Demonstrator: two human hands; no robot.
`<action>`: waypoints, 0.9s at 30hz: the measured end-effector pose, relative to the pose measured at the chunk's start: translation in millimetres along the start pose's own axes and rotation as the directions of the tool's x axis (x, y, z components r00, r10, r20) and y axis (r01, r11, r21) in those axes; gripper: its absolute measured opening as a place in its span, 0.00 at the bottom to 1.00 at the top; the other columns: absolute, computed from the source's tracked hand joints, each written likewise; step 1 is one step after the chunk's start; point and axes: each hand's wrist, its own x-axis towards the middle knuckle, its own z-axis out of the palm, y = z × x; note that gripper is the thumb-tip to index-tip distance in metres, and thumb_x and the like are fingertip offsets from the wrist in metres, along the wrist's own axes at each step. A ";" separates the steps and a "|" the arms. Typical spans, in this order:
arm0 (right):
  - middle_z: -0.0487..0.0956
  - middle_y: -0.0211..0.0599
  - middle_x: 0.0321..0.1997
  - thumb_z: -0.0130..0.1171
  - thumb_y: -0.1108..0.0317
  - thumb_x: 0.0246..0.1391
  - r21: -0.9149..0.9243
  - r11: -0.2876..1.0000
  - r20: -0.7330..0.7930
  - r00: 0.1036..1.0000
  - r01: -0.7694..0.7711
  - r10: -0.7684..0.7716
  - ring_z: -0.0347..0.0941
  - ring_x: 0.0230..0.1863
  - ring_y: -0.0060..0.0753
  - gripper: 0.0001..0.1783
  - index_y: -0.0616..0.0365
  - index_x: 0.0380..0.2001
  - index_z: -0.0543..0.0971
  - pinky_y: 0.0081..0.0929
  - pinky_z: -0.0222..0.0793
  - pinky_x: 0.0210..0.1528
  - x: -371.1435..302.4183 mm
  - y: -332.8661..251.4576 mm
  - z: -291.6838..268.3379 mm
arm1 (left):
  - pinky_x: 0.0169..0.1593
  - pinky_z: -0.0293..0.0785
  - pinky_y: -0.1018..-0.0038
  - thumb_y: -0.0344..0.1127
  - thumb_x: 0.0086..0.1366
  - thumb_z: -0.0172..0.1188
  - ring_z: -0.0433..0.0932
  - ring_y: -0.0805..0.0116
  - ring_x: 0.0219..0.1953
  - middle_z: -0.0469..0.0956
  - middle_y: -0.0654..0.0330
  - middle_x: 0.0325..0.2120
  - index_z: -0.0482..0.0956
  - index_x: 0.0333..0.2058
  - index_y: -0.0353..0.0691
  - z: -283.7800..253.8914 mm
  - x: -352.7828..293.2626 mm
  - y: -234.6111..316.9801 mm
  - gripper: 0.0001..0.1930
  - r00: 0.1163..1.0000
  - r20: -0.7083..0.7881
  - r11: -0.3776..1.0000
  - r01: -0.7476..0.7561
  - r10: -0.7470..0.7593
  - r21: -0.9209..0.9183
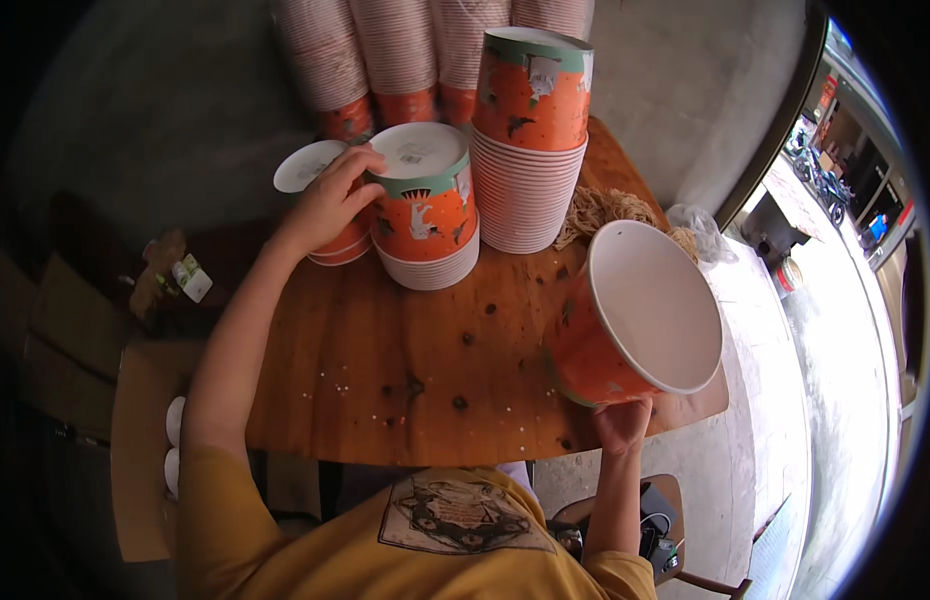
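Observation:
In my right hand (623, 428) a large orange paper bucket (657, 305) is held up by its base, its white open mouth tilted toward me; most of my fingers are hidden behind it. My left hand (330, 200) reaches to a short stack of upside-down paper buckets (421, 220), fingers bent over the green-edged rim of the top one and thumb against its side. Left of it, partly behind my wrist, stands another low stack (310, 165). A taller upside-down stack (530, 140) rises just right of the middle one.
Tall wrapped stacks of buckets (405, 60) line the wall at the back. The wooden table (465, 350) carries small white specks. A bundle of tan string (610, 212) and a clear plastic bag (700, 232) lie at the back right. An open cardboard box (145, 450) stands at lower left.

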 end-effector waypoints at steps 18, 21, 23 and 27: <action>0.70 0.40 0.64 0.45 0.57 0.66 -0.458 0.889 -0.002 1.000 0.020 -0.024 0.64 0.65 0.41 0.27 0.61 0.63 0.66 0.40 0.59 0.68 8.0 8.5 11.9 | 0.67 0.56 0.67 0.18 0.65 0.43 0.65 0.60 0.64 0.71 0.55 0.58 0.66 0.36 0.39 -8.5 25.1 -51.8 0.07 0.993 0.122 0.938 0.049 -0.007 -0.342; 0.70 0.40 0.64 0.48 0.57 0.65 -0.538 0.843 -0.128 0.988 0.006 -0.088 0.66 0.64 0.40 0.27 0.61 0.62 0.66 0.40 0.61 0.66 17.0 27.0 39.0 | 0.68 0.54 0.68 0.14 0.59 0.40 0.65 0.61 0.64 0.73 0.53 0.57 0.65 0.31 0.39 -4.3 18.8 -70.3 0.11 0.997 0.068 0.875 0.059 -0.030 -0.480; 0.73 0.35 0.57 0.48 0.57 0.66 -0.513 0.859 -0.062 0.998 -0.010 -0.026 0.69 0.59 0.34 0.21 0.57 0.56 0.69 0.37 0.65 0.62 16.5 26.9 39.2 | 0.68 0.54 0.67 0.15 0.59 0.39 0.64 0.61 0.65 0.73 0.53 0.58 0.65 0.30 0.39 -2.3 25.3 -75.1 0.10 0.996 0.044 0.843 0.091 -0.080 -0.530; 0.76 0.27 0.47 0.45 0.58 0.69 -0.550 0.832 -0.095 0.995 -0.072 0.023 0.73 0.50 0.26 0.11 0.51 0.44 0.71 0.31 0.69 0.55 19.8 43.6 57.6 | 0.64 0.60 0.69 0.20 0.65 0.44 0.71 0.64 0.55 0.77 0.55 0.47 0.70 0.36 0.38 -15.7 17.1 -86.7 0.08 0.962 -0.191 0.949 0.134 -0.193 -0.285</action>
